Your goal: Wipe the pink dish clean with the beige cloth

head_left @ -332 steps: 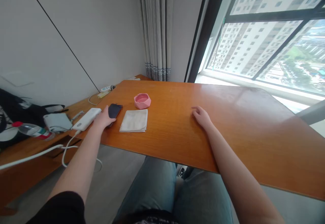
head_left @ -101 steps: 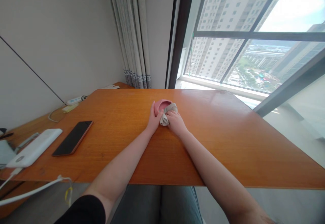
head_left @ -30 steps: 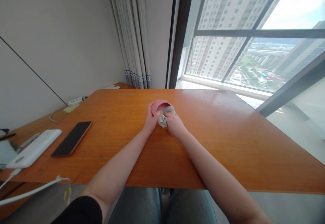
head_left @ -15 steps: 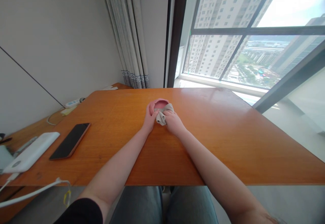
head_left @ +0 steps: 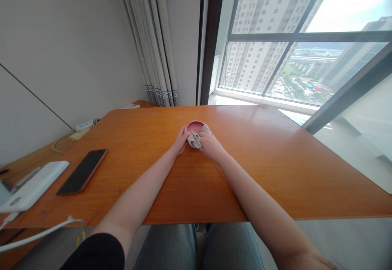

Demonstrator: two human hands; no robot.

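Note:
A small round pink dish [head_left: 194, 127] is held over the far middle of the wooden table [head_left: 257, 160], its hollow side facing me. My left hand [head_left: 181, 140] grips the dish by its left edge, fingers closed round it. In my right hand [head_left: 211, 144] is a bunched light grey cloth [head_left: 194, 140], pressed against the dish's right side and near rim. One end of the cloth hangs below the rim. The fingertips of my right hand are partly covered by the cloth.
On the left lie a black-screened phone [head_left: 82, 172] and a white power bank [head_left: 35, 186] with a cable. A white cable [head_left: 39, 237] crosses the front left corner. A power strip [head_left: 87, 125] sits beyond the left edge, and a window [head_left: 275, 70] stands behind.
My right hand and the cloth have shifted slightly along the dish's right side. More of the dish's inside shows now, and the dish is turned a little. The view has shifted slightly.

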